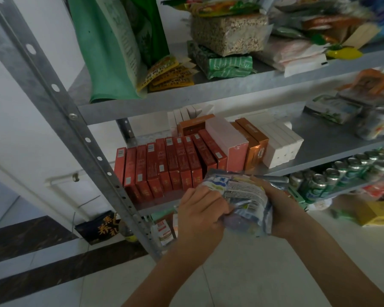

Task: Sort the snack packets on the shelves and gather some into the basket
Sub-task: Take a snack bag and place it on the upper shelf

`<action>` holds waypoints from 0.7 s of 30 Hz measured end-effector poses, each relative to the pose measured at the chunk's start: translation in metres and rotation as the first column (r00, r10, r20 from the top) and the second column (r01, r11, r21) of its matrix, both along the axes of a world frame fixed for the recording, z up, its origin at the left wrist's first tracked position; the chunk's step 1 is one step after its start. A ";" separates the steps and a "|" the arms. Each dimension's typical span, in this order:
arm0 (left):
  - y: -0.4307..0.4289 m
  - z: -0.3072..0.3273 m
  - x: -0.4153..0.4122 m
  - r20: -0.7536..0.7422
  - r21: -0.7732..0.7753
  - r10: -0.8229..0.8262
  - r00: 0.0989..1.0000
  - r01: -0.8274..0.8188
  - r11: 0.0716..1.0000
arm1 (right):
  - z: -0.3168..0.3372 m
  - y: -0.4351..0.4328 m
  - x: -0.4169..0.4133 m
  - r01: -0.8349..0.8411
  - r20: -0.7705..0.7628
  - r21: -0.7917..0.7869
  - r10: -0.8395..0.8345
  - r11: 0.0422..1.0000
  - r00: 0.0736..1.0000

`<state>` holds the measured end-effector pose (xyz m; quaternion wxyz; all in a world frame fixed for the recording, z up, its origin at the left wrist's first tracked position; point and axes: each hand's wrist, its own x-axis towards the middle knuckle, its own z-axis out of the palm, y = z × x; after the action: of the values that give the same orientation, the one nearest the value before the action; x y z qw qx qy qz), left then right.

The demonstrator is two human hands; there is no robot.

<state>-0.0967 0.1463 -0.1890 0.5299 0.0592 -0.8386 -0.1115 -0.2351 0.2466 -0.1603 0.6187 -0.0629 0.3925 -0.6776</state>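
Grey metal shelving (pixel 208 96) is standing against a white wall (pixel 20 111), carrying a row of red boxes (pixel 164 167). Just below and in front of those boxes, a crinkled blue-and-white snack packet (pixel 242 196) is being held: the left grip (pixel 200 216) is curling round its left edge, the right grip (pixel 284 213) is clasping its right side.

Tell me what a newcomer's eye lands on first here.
The left hand and right hand grip a crinkled silver-and-blue plastic snack packet at lower centre. Behind it, upright red cardboard boxes line the middle grey metal shelf; a tall green bag stands on the shelf above, left.
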 end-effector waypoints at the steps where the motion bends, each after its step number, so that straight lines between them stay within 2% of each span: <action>1: 0.001 0.001 -0.001 -0.011 0.006 -0.002 1.000 0.002 1.000 | -0.002 0.000 -0.002 0.028 0.006 0.022 -0.028 0.999 1.000; 3: 0.001 0.002 -0.002 0.006 -0.012 0.002 1.000 -0.002 1.000 | 0.000 0.004 -0.001 0.065 -0.030 0.061 -0.063 0.996 0.998; 5: 0.001 0.007 -0.003 0.071 -0.069 -0.004 0.997 0.009 0.998 | 0.001 0.007 0.002 0.161 -0.106 0.026 -0.157 0.987 0.982; 9: 0.003 0.010 -0.003 0.182 -0.127 -0.003 0.983 0.027 0.991 | 0.008 0.012 0.003 0.252 -0.106 0.012 -0.249 0.968 0.963; 15: 0.014 0.009 -0.003 0.106 -0.176 -0.055 0.993 0.074 0.982 | 0.019 0.013 0.004 0.161 -0.210 0.039 -0.149 0.986 0.966; 18: 0.016 0.011 -0.004 0.052 -0.186 -0.068 0.996 0.077 0.979 | 0.011 0.007 -0.003 0.128 -0.095 0.034 -0.125 0.991 0.988; 21: 0.015 0.012 -0.003 0.045 -0.172 -0.057 0.997 0.064 0.983 | -0.003 0.006 -0.016 0.116 -0.082 0.071 -0.110 0.991 0.991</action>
<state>-0.0998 0.1618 -0.1769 0.5125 -0.0101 -0.8570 -0.0531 -0.2512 0.2523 -0.1630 0.5654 -0.0433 0.4447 -0.6933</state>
